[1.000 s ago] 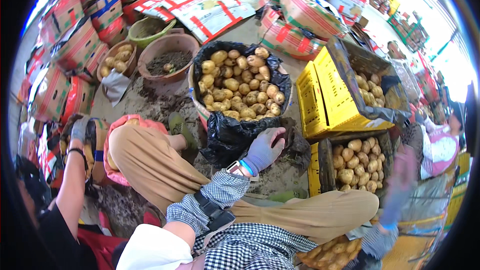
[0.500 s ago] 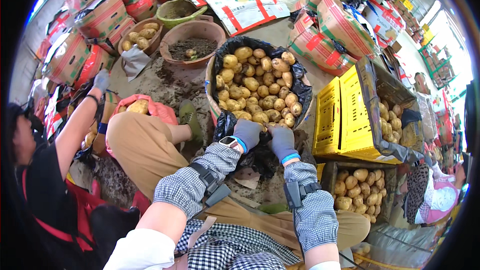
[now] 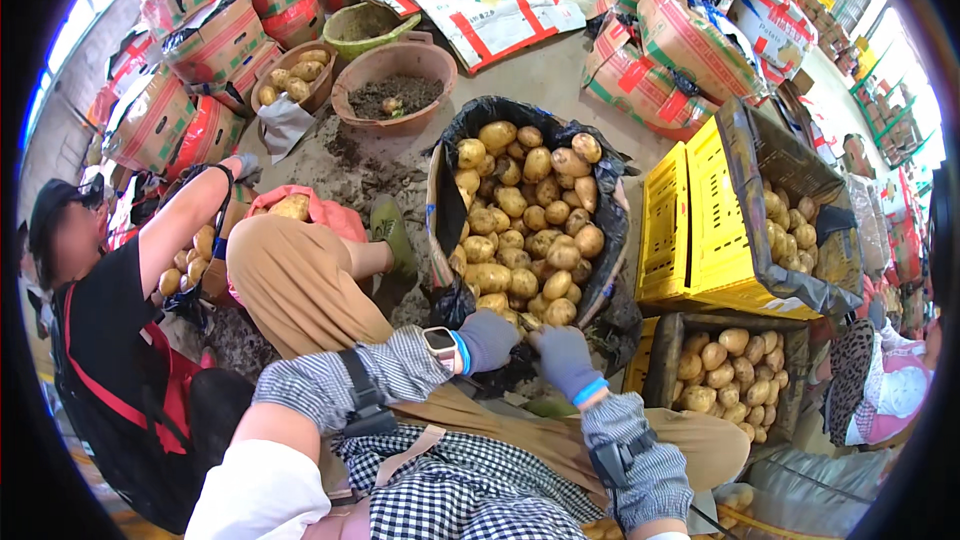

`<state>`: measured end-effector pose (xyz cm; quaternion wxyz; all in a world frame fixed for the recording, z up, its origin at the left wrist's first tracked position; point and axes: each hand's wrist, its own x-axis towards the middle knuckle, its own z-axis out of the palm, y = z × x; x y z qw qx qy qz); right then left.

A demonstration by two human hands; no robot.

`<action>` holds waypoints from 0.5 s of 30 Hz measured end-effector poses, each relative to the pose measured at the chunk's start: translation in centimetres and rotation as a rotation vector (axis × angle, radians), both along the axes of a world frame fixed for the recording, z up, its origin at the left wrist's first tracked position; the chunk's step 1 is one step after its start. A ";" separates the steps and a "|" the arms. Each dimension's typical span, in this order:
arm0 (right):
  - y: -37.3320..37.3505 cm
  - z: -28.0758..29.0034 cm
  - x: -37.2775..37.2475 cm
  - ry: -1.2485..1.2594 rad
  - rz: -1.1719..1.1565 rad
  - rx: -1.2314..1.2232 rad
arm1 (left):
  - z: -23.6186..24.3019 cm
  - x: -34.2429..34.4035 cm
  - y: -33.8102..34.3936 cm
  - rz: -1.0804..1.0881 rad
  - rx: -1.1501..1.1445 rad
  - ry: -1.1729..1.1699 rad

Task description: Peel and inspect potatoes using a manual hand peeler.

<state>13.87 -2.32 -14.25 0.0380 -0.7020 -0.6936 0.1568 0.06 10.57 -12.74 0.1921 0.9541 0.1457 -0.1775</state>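
Note:
A cardboard box (image 3: 437,240) lined with black plastic (image 3: 610,285) stands in front of me, full of potatoes (image 3: 520,215). My left hand (image 3: 490,340), in a grey glove, is closed at the box's near edge. Just to its right, my grey-gloved right hand (image 3: 565,358) is closed on the same edge. Both sets of fingertips are partly hidden against the edge and the nearest potatoes.
Yellow crates (image 3: 715,230) and a dark-lined crate of potatoes (image 3: 660,370) stand at right. Beyond the box are a soil-filled basin (image 3: 350,105) and flattened cardboard (image 3: 490,15). A co-worker (image 3: 110,340) sits at left, one arm stretched toward stacked cartons (image 3: 150,125).
Both hands have come nearer to me, and the box's near edge with them. The box now looks pulled closer and its potatoes appear larger. The co-worker's head and arm have shifted.

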 end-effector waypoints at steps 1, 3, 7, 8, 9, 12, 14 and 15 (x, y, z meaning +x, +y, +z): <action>-0.9 0.3 0.5 0.038 -0.044 -0.002 | 1.8 0.2 0.2 -0.073 -0.097 0.027; -1.3 1.7 1.3 0.176 -0.078 0.008 | 3.8 0.7 3.4 -0.110 -0.253 0.049; -2.1 5.5 2.6 0.384 -0.142 0.020 | 5.9 5.2 13.5 0.132 0.089 -0.196; -2.0 5.8 2.8 0.401 -0.142 0.071 | 3.4 6.0 16.2 0.203 0.409 -0.386; -2.9 5.2 3.2 0.490 -0.193 0.090 | 2.3 8.0 19.5 0.304 0.361 -0.137; -6.2 3.9 5.6 0.607 -0.321 0.132 | -2.5 11.2 23.9 0.495 0.301 0.018; -6.5 4.0 5.8 0.922 -0.557 0.249 | -3.9 10.9 25.3 0.575 0.291 0.066; -6.4 4.5 6.1 0.921 -0.551 0.238 | -5.1 11.8 25.2 0.579 0.266 0.077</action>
